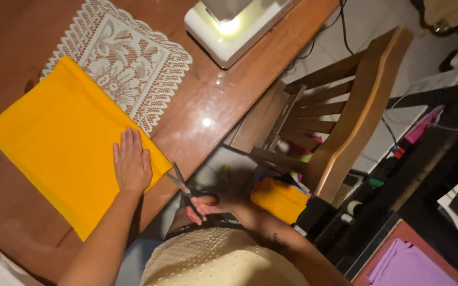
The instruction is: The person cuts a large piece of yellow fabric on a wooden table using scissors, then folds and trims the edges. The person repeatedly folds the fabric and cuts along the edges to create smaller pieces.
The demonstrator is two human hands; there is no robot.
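A glossy reddish-brown wooden worktop (223, 100) is filling the left and far part of the view, and on it a large folded rectangle of bright yellow-orange fabric (54, 143) is lying with its long axis running from the far left down toward the near edge, one corner overlapping a white lace doily (128, 63). A white sewing machine (229, 26) is sitting at the far edge with its lamp lit, and a slatted wooden chair (340, 122) is standing to the right of the worktop. The left hand (132, 164) is pressing flat on the fabric's right border, fingers spread and gripping nothing. The right hand (208, 206) is hanging just off the worktop's edge, its grip clenched through the loops of a pair of dark-bladed scissors (184, 188). The blades are pointing up and left, their tips just beside the fabric's right edge, right next to the flat hand, so the right hand is the nearer one to that border.
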